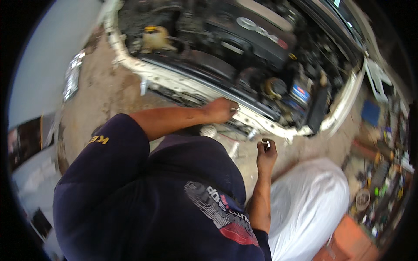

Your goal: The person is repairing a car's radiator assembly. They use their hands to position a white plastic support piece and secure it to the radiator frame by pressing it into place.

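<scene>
My left hand (220, 109) is at the white front rail (257, 122) of an open car engine bay, its fingers curled around a small shiny metal piece (235, 109) too small to identify. My right hand (267, 149) is lower and to the right, off the car, pinching another small silver metal piece (266, 144). A dark engine cover (244, 35), a yellow-capped translucent reservoir (154, 39) and a battery (299, 93) are in the bay beyond my hands.
A crumpled silvery item (73, 76) lies at the left. At the right are a blue square object (370, 113), scattered tools and parts (383, 191), and an orange case (352, 239). The concrete floor (100, 82) surrounds the car's front.
</scene>
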Motion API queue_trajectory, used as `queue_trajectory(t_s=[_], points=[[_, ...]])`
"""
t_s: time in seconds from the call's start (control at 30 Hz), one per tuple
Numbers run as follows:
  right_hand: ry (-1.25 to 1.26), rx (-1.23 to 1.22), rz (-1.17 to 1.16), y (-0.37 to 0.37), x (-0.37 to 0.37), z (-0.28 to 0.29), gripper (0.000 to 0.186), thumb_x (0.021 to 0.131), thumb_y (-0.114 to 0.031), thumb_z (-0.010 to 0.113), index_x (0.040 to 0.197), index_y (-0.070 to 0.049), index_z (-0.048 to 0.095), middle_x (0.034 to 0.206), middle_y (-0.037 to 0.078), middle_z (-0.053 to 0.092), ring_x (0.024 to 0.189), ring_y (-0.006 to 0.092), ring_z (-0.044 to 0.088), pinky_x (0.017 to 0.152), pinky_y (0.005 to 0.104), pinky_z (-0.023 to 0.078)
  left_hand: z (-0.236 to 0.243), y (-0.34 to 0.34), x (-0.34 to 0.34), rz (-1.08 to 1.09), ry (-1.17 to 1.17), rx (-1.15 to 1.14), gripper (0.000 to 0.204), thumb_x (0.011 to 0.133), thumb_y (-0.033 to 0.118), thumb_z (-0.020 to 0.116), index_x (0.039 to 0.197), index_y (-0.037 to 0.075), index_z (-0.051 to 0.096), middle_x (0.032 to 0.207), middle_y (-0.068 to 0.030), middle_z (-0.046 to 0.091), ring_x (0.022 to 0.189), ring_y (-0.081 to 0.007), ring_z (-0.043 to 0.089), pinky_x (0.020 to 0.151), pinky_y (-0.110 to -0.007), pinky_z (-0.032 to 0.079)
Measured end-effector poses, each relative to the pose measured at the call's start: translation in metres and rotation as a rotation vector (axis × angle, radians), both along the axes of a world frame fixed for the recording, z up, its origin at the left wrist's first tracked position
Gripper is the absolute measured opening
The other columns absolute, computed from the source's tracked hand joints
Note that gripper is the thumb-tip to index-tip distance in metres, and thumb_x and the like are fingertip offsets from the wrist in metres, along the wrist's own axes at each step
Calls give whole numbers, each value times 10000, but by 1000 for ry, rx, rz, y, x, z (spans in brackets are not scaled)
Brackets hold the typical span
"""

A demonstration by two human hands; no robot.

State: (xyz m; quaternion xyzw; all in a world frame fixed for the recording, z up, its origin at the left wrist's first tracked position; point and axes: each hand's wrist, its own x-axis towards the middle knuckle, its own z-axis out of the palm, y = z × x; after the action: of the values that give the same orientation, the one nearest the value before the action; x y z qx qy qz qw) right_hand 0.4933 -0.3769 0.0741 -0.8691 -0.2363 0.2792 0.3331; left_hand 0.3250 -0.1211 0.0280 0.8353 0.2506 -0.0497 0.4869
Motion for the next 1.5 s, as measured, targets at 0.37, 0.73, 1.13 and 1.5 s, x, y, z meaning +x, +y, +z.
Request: queue_trajectory(t_s=[0.37,0.73,1.13,1.5], points=[[-55,334,759,142,-132,109,236,890,-104,799,1118,-61,753,1028,160,738,905,369,739,777,419,574,107,4,-167,641,-318,-1595,405,1050,191,521,1284,-110,658,1151,-228,735,1119,-395,729,1071,-551,559],[-106,296,1094,266,-236,129,337,907,-114,790,1242,-102,753,1035,134,733,890,357,743,786,423,592,104,80,-271,709,-536,-1719,363,1011,252,513,1198,6,704,1154,-147,750,1103,-313,712,1107,-537,514],[1,148,1069,374,-332,66,226,888,-91,788,1113,-77,769,1014,151,749,890,360,752,778,425,587,44,151,-360,757,-574,-1626,403,1080,261,485,1314,-25,648,1195,-170,701,1087,-304,697,1052,-515,549],[-422,36,1102,462,-337,-27,202,883,-146,759,1063,-75,704,1002,184,739,926,435,714,810,528,570,-77,173,-364,1106,-29,-895,589,880,523,853,1070,-19,727,710,11,525,566,-132,453,500,-335,352]])
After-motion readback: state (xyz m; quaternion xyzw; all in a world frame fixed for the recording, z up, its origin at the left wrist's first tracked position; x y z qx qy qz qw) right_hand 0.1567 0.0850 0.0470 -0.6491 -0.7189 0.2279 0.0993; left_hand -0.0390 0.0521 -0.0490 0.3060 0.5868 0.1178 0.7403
